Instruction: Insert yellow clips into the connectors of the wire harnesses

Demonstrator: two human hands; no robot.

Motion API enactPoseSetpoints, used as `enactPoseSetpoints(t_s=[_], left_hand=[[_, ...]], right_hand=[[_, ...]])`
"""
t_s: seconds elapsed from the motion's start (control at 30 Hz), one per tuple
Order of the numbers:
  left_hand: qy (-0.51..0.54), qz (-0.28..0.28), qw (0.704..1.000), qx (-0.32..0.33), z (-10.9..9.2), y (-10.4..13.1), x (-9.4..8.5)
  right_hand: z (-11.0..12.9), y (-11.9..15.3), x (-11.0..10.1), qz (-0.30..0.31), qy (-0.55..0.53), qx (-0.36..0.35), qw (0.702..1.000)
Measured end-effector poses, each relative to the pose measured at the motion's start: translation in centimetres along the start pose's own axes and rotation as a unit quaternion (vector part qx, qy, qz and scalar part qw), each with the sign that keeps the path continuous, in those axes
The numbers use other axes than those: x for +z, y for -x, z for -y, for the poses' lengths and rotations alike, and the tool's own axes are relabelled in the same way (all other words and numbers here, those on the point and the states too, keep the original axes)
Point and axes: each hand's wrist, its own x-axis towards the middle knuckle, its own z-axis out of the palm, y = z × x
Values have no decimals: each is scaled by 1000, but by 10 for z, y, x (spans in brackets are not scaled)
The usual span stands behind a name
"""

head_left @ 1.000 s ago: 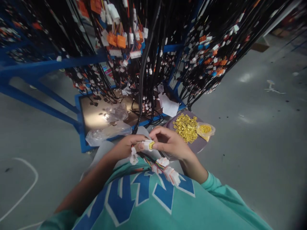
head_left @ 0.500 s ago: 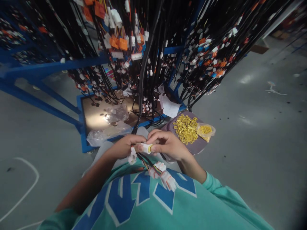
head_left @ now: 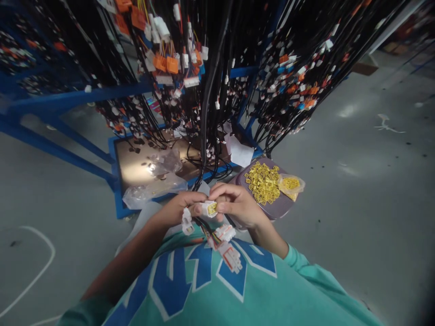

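Between my hands is a white plastic wire connector (head_left: 205, 209), with a yellow insert (head_left: 212, 208) seated in its open end, which faces right. My left hand (head_left: 176, 209) is closed around the connector and the wires behind it. My right hand (head_left: 239, 206) has its thumb at the yellow end and its forefinger over the top edge; its lower fingers are curled. One white connector (head_left: 187, 222) dangles below my left hand. More white connectors (head_left: 229, 256) on coloured wires hang against my shirt. A black cable (head_left: 205, 113) runs from the bundle down to my hands.
A pile of small yellow inserts (head_left: 263, 181) lies on a purple-grey stool top (head_left: 279, 211) at my right, beside an opened plastic bag (head_left: 292, 184) of them. Ahead stands a blue rack (head_left: 112, 93) hung with black cable harnesses. Plastic bags (head_left: 137, 195) lie on its base.
The connector has turned so its yellow-filled end shows more. My right thumb has shifted slightly right, off the insert's face. The dangling connectors have swung a little left.
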Motion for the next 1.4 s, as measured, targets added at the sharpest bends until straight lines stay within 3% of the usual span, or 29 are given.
enactPoseSetpoints(t_s=[0.13,0.27,0.5,0.67,0.77,0.97,1.13,1.4], left_hand=[[-7,-14,1000,10,0,-1,-1],[21,-4,1000,22,5,-2,-3],[28,-4,999,27,3,-1,-4],[0,-16,999,29,-2,-2,-4],[-10,-5,1000,23,-3,-2,-5],[-52,25,998,4,13,0,-10],[-51,44,997,26,26,0,-14],[-9,34,999,-25,8,2,-10]], right_hand=[[0,2,-1,3,2,-13,1000],[3,4,0,4,75,-70,995],[8,6,2,-24,274,-162,948],[11,7,5,-21,294,-173,940],[9,7,7,-22,260,-156,953],[3,6,10,-15,143,-23,989],[2,4,12,-3,81,-1,997],[5,1,15,19,29,54,998]])
